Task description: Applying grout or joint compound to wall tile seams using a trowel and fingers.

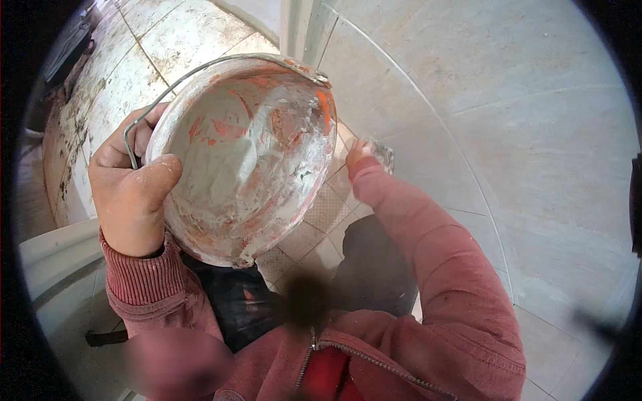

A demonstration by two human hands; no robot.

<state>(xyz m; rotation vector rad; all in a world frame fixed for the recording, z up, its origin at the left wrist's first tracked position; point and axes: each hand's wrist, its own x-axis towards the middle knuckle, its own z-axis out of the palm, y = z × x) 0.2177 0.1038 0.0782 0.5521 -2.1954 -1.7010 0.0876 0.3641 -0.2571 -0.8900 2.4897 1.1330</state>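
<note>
My left hand [134, 177] is closed on the rim of a bucket [247, 160], thumb over the edge and fingers behind it. The bucket is tilted so that its open mouth faces me. Pale wet paste [217, 157] coats its inside, with orange-red patches showing through. Its wire handle [194, 72] arches over the far side and passes by my left fingers. Beyond the bucket, my right hand [362, 152] is closed on a small, flat grey tool [384, 158] held by the tiled wall. Blur hides the tool's exact kind and whether it touches the wall.
Large grey tiles with pale joints cover the wall [535, 154] on the right. A white frame post [299, 30] stands behind the bucket. Dirt marks the pale floor tiles [167, 40] at the far left. Smaller tiles [321, 207] lie below the bucket, near my legs.
</note>
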